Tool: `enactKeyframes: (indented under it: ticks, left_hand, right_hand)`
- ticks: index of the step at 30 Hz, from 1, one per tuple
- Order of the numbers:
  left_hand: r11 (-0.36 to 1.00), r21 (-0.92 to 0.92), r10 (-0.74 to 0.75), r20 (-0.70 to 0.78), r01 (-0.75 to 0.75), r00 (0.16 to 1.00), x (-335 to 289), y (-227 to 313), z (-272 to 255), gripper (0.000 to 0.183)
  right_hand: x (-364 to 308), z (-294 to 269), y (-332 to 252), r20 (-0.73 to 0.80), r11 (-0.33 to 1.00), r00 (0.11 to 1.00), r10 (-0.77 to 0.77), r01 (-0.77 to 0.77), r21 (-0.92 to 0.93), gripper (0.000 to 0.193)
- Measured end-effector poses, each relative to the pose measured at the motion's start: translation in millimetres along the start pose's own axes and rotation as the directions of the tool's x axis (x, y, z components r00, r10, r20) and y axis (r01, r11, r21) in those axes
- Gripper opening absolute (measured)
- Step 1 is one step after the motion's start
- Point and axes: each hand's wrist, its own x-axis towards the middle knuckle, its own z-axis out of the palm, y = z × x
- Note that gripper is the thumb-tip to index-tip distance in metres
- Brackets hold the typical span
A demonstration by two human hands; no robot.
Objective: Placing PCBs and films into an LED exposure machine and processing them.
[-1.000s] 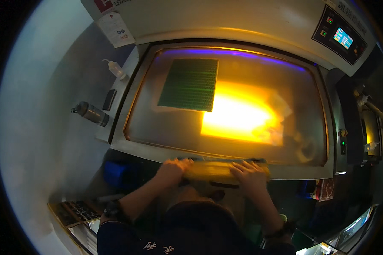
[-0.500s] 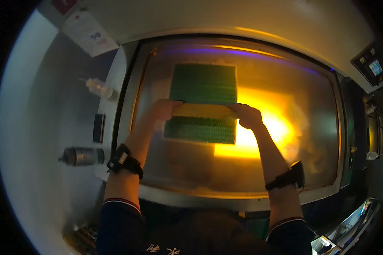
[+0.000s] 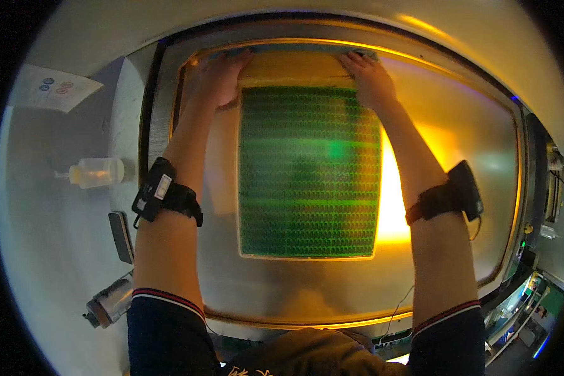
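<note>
Presently, through the head view, I see the left hand point(image 3: 227, 83) and right hand point(image 3: 375, 84) with fingers grasping opposite ends of an amber bar point(image 3: 297, 67). Its long axis runs left to right, just along the far edge of the green panel point(image 3: 307, 172). That panel lies flat on the machine bed point(image 3: 307, 291), nearer me than the fingers; the right hand reaches its far corner more closely. It looks glossy, nearly rectangular and finely patterned in rows, with a pale border.

There's one bar point(image 3: 297, 67), one panel point(image 3: 307, 172), two hands point(image 3: 227, 78) point(image 3: 371, 78) (two bottles point(image 3: 101, 172) point(image 3: 113, 302)).
</note>
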Motion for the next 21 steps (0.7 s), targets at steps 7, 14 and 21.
enactKeyframes:
  ticks: [7,14,21]
  left_hand:
    - [1.0,-0.025,0.007,0.062,-0.006,0.998,-121.2,55.8,-5.3,0.071]
    - [0.968,-0.221,0.232,0.62,-0.117,0.75,-415.6,238.8,-72.8,0.085]
    - [0.993,-0.081,0.112,0.506,-0.083,0.855,-314.6,216.4,-41.8,0.091]
  right_hand:
    - [-133.4,-44.1,-38.5,0.087,0.99,0.987,-0.131,0.127,0.056,0.06]
    - [-441.8,-227.2,-105.3,0.559,0.895,0.813,-0.164,-0.115,0.431,0.056]
    - [-363.6,-170.0,-62.2,0.431,0.938,0.892,-0.138,-0.021,0.345,0.063]
